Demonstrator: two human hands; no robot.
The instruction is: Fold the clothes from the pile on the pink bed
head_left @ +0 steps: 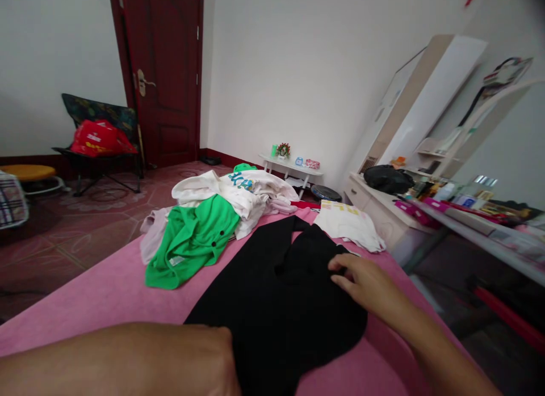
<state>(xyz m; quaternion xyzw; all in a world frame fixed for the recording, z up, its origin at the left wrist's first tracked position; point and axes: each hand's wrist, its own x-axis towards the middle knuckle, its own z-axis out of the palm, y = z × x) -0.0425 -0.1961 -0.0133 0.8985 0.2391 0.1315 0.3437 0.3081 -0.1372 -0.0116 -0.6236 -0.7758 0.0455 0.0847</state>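
A black garment [272, 294] lies spread over the pink bed sheet [102, 305], with part of it folded over near its far end. Its exact kind does not show clearly. At its right edge my right hand [360, 277] is closed, thumb and fingers pinching the dark cloth. My left hand [213, 350] rests at the garment's near left side, seen from its back; its fingers are hidden. Beyond the left hand sits a green garment with dark buttons [196, 237], crumpled. A folded white shirt [349, 223] with yellow and pink print lies past the right hand.
A heap of white clothes [238, 192] covers the bed's far end. On the right stand a white dressing table [366, 194] with a black bag [388, 179] and bottles. A folding chair [100, 112] holds a red bag [100, 139] near a dark red door [168, 72].
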